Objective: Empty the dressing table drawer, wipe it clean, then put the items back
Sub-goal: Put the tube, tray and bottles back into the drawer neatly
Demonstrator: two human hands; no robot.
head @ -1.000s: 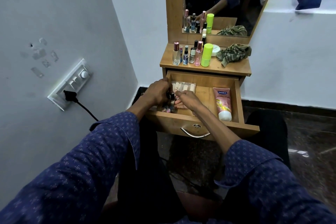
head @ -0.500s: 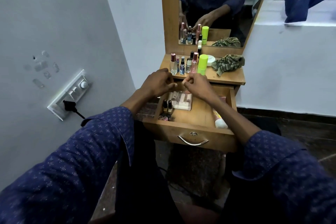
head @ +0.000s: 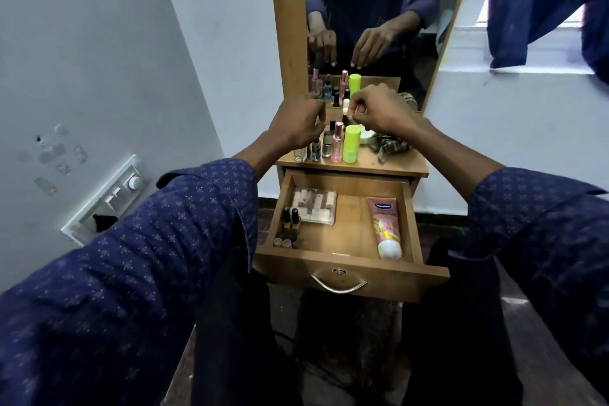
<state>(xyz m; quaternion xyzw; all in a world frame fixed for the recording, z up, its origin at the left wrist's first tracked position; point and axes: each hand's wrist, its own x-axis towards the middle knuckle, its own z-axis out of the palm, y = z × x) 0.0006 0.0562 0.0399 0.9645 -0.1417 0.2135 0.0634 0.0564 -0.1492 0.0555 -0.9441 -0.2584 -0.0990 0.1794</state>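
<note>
Both hands up over the tabletop bottle row, above and behind the drawer (head: 346, 234). Left hand (head: 298, 123) curled, fingertips bunched at the row's left end; can't tell whether anything is pinched. Right hand (head: 379, 109) pinched at thumb and forefinger over the lime-green bottle (head: 351, 144); something small possibly held, too small to confirm.

Risks, as judged: knocking the packed upright bottles (head: 324, 145) with knuckles or the sleeve while setting down, since the row stands tight and tall, with domino tipping toward the tabletop's front edge and into the open drawer below. Dropping a small item from a fingertip pinch. Running out of room on the tabletop, with the green cloth (head: 389, 145) crowding the right side.

Drawer pulled out, well below and in front of both hands, not yet emptied: nail polish bottles (head: 291, 219) at its left wall, clear pack (head: 314, 207) at its back left, pink tube (head: 385, 227) along its right wall.
</note>
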